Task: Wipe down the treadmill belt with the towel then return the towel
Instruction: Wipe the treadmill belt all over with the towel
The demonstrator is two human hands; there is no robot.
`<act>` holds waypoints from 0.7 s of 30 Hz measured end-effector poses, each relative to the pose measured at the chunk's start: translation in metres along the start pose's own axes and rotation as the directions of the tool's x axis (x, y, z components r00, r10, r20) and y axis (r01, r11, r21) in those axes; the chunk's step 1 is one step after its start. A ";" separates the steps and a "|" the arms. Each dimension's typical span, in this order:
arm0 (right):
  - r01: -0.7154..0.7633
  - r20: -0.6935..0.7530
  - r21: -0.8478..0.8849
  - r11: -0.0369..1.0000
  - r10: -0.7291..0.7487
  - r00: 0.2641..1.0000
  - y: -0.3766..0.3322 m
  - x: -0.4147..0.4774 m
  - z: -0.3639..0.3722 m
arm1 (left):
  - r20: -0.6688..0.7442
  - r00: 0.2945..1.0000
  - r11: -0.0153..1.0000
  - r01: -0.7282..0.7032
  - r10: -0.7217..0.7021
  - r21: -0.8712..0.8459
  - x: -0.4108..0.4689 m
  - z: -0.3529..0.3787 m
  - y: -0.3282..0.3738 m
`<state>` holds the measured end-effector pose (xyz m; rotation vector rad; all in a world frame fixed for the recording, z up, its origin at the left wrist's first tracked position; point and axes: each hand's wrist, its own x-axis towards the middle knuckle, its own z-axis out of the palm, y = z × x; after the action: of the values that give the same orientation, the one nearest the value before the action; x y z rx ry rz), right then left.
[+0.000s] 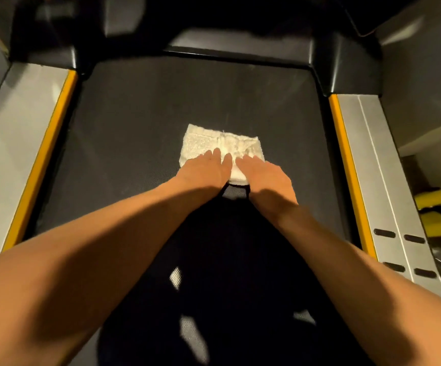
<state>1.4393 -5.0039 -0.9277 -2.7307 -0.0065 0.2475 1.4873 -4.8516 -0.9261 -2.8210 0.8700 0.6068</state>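
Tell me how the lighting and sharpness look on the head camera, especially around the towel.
Head view: warm, dim light; the towel is brightly lit and slightly overexposed. A dark shadow covers the near belt under the arms. Both hands, left and right, look soft. The top housing is blurred, and wide-angle distortion bends the side rails.

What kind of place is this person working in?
Probably a gym or home workout room. A treadmill belt runs between silver side rails with yellow edging, and both hands press a white towel on it.
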 end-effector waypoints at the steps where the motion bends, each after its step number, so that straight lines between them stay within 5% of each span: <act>1: 0.006 -0.005 -0.045 0.999 -0.006 1.000 0.007 0.011 -0.006 | -0.019 1.000 1.000 -0.010 0.010 0.012 0.002 -0.005 0.006; 3: 0.029 0.016 -0.042 0.999 -0.028 0.999 0.018 0.024 -0.018 | -0.040 0.999 0.999 0.006 -0.008 -0.039 0.011 -0.011 0.011; 7: -0.181 0.087 -0.003 0.983 0.181 0.980 0.026 -0.008 -0.014 | -0.164 0.977 0.989 -0.142 0.135 -0.029 0.003 -0.003 0.027; 10: -0.064 0.009 -0.014 0.998 0.065 0.998 0.033 -0.049 -0.008 | -0.167 0.943 0.950 -0.302 0.287 -0.076 0.004 0.001 0.026; 13: -0.128 -0.013 -0.093 0.987 0.127 0.992 0.047 -0.031 -0.014 | -0.199 0.941 0.945 -0.301 0.273 -0.125 0.025 0.002 0.022; 17: -0.247 0.021 0.013 0.969 0.247 0.969 0.048 0.009 -0.017 | -0.189 0.970 0.965 -0.190 0.156 -0.180 0.051 -0.003 0.026; 21: -0.158 -0.049 0.076 0.985 0.162 0.986 0.050 -0.019 -0.008 | -0.323 0.901 0.936 -0.337 0.288 -0.105 0.016 0.006 0.030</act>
<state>1.4202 -5.0542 -0.9366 -2.6679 0.2333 0.2124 1.4804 -4.8832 -0.9388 -2.9898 1.4129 0.2847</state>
